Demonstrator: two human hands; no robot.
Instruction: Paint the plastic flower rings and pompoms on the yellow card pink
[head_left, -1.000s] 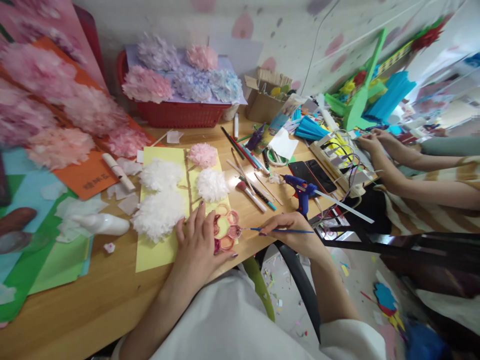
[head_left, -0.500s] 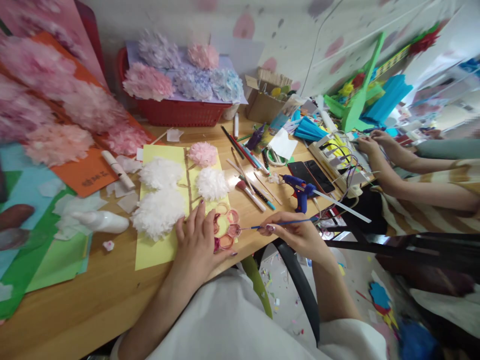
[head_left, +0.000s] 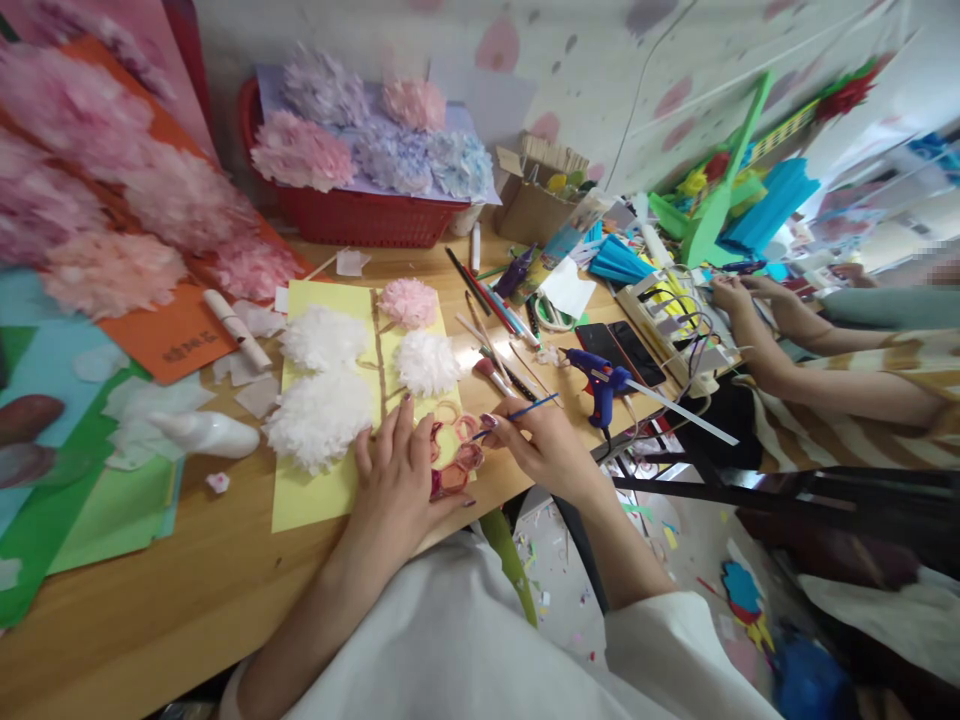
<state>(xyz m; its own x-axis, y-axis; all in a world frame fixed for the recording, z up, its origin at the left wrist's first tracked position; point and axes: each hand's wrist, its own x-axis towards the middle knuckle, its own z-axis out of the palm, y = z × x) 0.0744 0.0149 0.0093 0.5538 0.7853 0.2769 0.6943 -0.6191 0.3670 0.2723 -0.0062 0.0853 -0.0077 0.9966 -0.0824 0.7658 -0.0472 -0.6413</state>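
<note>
My right hand (head_left: 551,455) pinches a thin blue paintbrush (head_left: 536,405), whose tip is down at the flower-shaped paint palette (head_left: 471,455) with pink and red wells. My left hand (head_left: 396,470) lies flat with fingers spread, over the lower part of the yellow card (head_left: 307,508) and against the palette's left side, hiding part of both. On the card are white ruffled paper flowers (head_left: 319,420), one pink paper flower (head_left: 407,302) and a brown stem (head_left: 377,350).
Beyond my right hand lie a blue glue gun (head_left: 600,380), a phone (head_left: 611,350) and a power strip (head_left: 675,330). A white bottle (head_left: 214,437) lies at left. A red basket (head_left: 360,218) holds paper flowers. At right, another person's hands (head_left: 739,298) are at work.
My right hand has moved left, bringing the brush from the palette's right edge further over its wells, with the handle now angled upward. My left hand stays put.
</note>
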